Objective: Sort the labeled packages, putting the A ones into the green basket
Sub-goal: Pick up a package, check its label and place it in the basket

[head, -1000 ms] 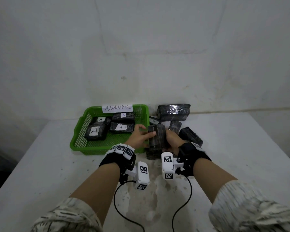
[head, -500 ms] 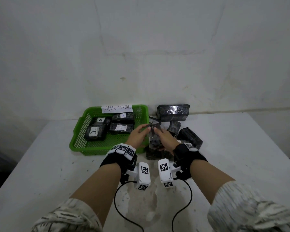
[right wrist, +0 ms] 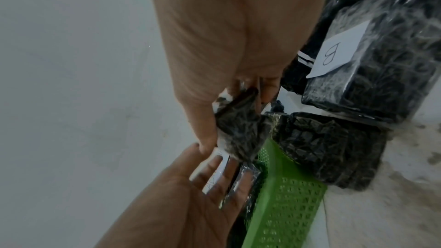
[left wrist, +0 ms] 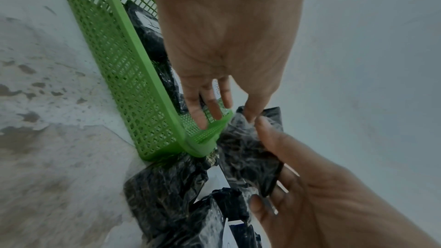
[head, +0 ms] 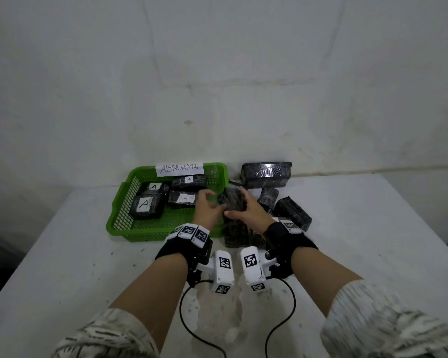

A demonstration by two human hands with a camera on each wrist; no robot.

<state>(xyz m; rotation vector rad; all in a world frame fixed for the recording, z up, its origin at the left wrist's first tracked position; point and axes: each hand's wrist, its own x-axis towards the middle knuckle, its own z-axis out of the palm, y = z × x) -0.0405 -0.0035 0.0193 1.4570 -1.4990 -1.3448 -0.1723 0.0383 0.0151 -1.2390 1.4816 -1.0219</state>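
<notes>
A dark film-wrapped package (head: pixel 232 201) is held in the air just right of the green basket (head: pixel 153 232). My right hand (head: pixel 243 209) grips it, thumb on one side and fingers on the other (right wrist: pixel 238 114). My left hand (head: pixel 209 204) has its fingers straight and spread (left wrist: pixel 229 101), with only the thumb tip touching the package (left wrist: pixel 248 157) by the basket's corner (left wrist: pixel 205 139). No label shows on the held package. Several packages marked A (head: pixel 146 205) lie in the basket.
A paper sign reading ABNORMAL (head: pixel 179 168) is fixed to the basket's back rim. Other dark packages lie right of the basket: a large one at the wall (head: pixel 265 174), one at the right (head: pixel 291 213), one under my hands (head: pixel 236 235), and one marked B (right wrist: pixel 381 63).
The package stood upright between both hands a second ago. It has since been raised and tipped back, and my left hand has loosened from gripping its side to straight fingers.
</notes>
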